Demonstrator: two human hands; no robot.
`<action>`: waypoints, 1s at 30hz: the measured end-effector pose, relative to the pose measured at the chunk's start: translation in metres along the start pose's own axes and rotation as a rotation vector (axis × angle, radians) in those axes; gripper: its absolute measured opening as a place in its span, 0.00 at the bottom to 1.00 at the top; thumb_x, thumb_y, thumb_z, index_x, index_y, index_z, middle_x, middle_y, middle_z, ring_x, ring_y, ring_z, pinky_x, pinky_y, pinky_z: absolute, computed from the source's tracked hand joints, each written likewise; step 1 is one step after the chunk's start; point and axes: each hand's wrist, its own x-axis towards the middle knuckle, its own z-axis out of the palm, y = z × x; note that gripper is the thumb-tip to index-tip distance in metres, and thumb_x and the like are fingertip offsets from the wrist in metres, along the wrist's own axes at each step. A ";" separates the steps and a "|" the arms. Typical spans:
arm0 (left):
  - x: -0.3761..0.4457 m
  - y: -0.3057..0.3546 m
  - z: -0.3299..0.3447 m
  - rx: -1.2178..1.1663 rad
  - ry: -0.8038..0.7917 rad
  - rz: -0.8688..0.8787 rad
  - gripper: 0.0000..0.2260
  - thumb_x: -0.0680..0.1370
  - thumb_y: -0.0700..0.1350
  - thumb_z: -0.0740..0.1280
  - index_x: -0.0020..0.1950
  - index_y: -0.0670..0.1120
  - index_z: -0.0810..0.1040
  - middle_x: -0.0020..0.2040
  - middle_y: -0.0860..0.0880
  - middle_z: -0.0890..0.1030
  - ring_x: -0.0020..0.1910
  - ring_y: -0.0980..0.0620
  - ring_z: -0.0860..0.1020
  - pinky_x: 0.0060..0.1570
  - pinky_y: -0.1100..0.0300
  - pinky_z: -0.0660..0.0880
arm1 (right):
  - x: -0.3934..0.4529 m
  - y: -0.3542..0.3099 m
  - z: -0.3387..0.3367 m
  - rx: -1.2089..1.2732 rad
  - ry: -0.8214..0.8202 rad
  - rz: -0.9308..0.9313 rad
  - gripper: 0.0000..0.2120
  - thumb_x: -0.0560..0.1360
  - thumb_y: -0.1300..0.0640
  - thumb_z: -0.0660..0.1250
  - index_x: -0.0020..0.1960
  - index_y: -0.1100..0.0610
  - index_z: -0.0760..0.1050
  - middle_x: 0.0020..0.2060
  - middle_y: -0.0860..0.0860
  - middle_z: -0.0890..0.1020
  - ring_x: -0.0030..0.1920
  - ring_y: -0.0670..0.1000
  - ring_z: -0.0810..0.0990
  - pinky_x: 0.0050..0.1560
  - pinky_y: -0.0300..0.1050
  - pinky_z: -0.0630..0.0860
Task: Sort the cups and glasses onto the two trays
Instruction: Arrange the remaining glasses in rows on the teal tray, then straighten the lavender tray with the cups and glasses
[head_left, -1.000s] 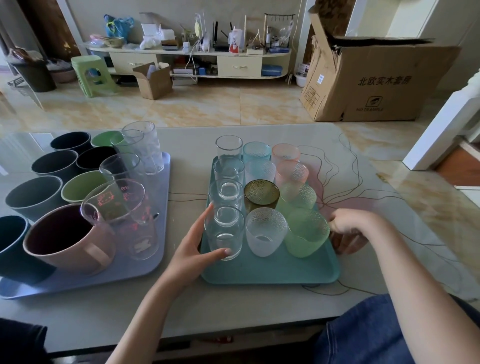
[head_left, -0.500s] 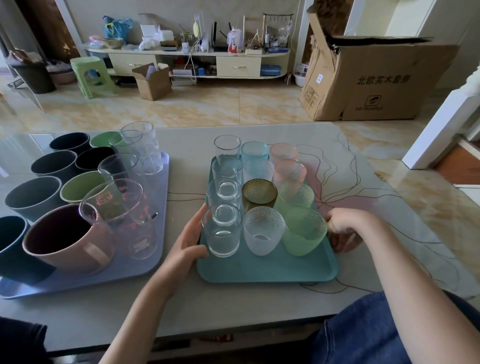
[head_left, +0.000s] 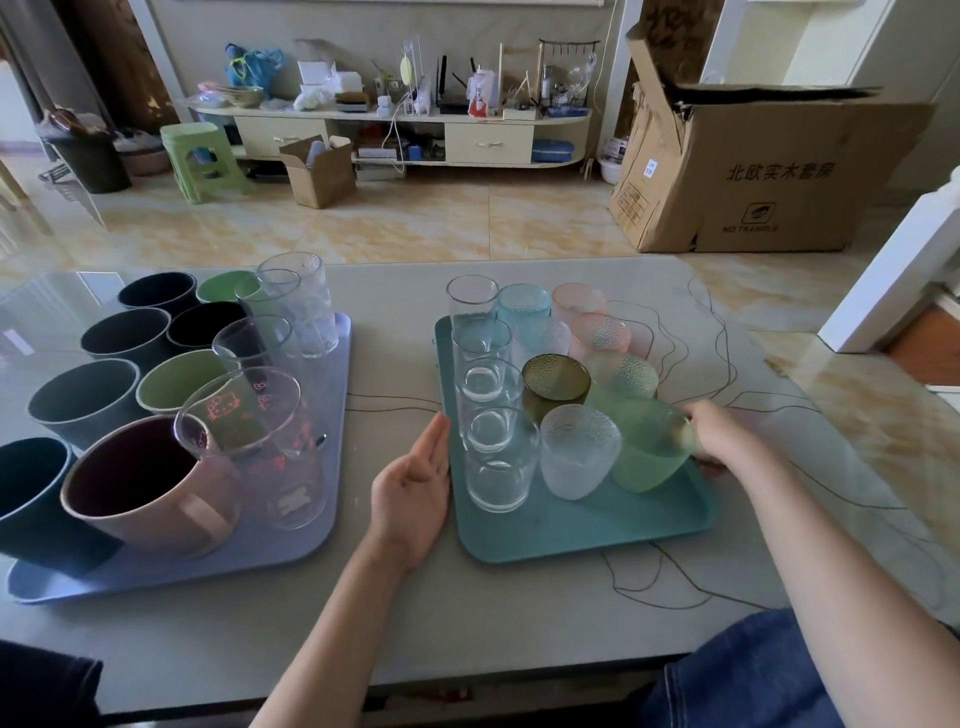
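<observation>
The left hand (head_left: 413, 486) lies flat, fingers straight, against the left edge of the teal tray (head_left: 582, 525); the right hand (head_left: 722, 441) grips its right edge. Earlier, the left hand touched the nearest clear glass (head_left: 498, 462); it has withdrawn.

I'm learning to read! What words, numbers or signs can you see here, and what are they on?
"北欧实木套房": big cardboard box on the floor.
"NO TRAMPLE", under a small shoe sign: same box.
White sticker on the box's side: too small to read.
Red cartoon cat prints, no readable words: clear measuring-style cup on the purple tray.
Items on the far shelf: too blurred to read.
</observation>
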 end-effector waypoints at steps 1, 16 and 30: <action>0.004 -0.001 0.004 0.006 0.006 -0.007 0.39 0.61 0.41 0.55 0.75 0.40 0.58 0.75 0.46 0.62 0.75 0.51 0.60 0.75 0.56 0.52 | 0.003 0.002 -0.001 0.020 0.018 -0.006 0.07 0.77 0.66 0.60 0.52 0.60 0.74 0.26 0.52 0.68 0.27 0.47 0.65 0.13 0.33 0.61; 0.064 -0.007 0.041 0.131 0.020 -0.081 0.26 0.75 0.35 0.43 0.75 0.37 0.56 0.76 0.44 0.59 0.75 0.50 0.57 0.76 0.56 0.51 | 0.032 0.035 -0.022 0.148 0.078 0.220 0.09 0.76 0.63 0.62 0.52 0.69 0.73 0.28 0.57 0.72 0.25 0.51 0.70 0.21 0.38 0.70; 0.011 0.099 0.089 0.589 0.013 0.250 0.15 0.81 0.41 0.55 0.66 0.43 0.71 0.63 0.47 0.76 0.62 0.50 0.74 0.65 0.54 0.67 | -0.116 -0.079 0.015 0.481 0.860 -0.654 0.07 0.74 0.69 0.59 0.47 0.60 0.73 0.39 0.54 0.79 0.40 0.54 0.77 0.38 0.39 0.72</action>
